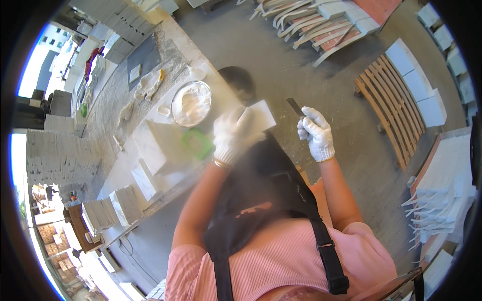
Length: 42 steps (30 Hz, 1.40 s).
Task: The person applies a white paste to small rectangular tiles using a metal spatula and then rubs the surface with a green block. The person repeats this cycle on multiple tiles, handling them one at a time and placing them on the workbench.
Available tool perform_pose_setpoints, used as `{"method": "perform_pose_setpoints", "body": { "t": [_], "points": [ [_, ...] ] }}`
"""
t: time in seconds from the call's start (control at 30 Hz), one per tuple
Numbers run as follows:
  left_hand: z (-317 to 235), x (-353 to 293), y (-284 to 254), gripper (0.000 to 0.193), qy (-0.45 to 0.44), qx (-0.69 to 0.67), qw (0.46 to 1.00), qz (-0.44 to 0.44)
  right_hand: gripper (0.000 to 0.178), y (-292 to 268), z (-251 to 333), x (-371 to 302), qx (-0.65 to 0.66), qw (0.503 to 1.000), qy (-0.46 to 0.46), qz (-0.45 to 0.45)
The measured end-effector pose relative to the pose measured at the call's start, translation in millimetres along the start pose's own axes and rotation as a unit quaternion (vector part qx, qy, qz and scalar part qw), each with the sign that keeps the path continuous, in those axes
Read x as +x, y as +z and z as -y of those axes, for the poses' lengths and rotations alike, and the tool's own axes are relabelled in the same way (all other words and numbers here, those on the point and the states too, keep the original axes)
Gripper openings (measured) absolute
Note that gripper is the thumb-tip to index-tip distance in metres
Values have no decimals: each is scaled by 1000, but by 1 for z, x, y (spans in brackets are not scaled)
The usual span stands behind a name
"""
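Observation:
My left hand (232,131), in a white knitted glove, is closed on a white stone tile (263,116) at the front edge of the workbench. In my right hand (317,134), gloved the same way, is a scraper (294,106) with a dark flat blade pointing up and left; the fist hides its handle. The blade is apart from the tile. Beyond my left hand, a round bowl (174,111) on the bench holds white paste (193,103). A green object (197,144), blurred, lies beside a block of white marble tiles (159,141).
More marble tiles (145,179) stand along the bench (120,160). A crumpled whitish cloth (149,84) lies beyond the bowl. Tall tile stacks (63,158) rise on the left. On the floor at right are a slatted wooden pallet (385,108) and strapped tile stacks (442,175).

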<state>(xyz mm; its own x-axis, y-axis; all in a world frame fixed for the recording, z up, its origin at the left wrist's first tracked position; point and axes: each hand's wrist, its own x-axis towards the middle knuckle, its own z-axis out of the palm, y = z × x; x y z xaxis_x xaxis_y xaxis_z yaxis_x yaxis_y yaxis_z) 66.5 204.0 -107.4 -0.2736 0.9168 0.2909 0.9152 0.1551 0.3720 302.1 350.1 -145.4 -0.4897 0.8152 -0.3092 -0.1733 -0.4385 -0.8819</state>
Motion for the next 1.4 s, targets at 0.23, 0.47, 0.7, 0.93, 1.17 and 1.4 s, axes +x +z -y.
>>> {"method": "perform_pose_setpoints", "body": {
  "t": [0.23, 0.47, 0.7, 0.93, 1.17, 1.4],
  "points": [
    [-17, -63, -40, 71, -187, -650, 736, -26, 30, 65, 30, 21, -167, 980, -71, 87],
    [-15, -114, -60, 96, -272, -833, 482, 33, 29, 176, 14, 70, -471, 771, -384, 191],
    [-9, -137, -80, 104, -253, -905, 340, 33, 28, 255, 15, 77, -719, 593, -277, 233],
    [-3, -148, -78, 102, -272, -912, 305, 30, 32, 239, 28, 29, -643, 566, -481, 187],
    [20, -199, -38, 77, -418, -789, 450, -25, 55, 213, -39, -6, -610, 535, -486, 326],
    [32, -248, -52, 61, -425, -683, 593, -41, 58, 231, -88, -19, -586, 582, -486, 286]
  ]
}}
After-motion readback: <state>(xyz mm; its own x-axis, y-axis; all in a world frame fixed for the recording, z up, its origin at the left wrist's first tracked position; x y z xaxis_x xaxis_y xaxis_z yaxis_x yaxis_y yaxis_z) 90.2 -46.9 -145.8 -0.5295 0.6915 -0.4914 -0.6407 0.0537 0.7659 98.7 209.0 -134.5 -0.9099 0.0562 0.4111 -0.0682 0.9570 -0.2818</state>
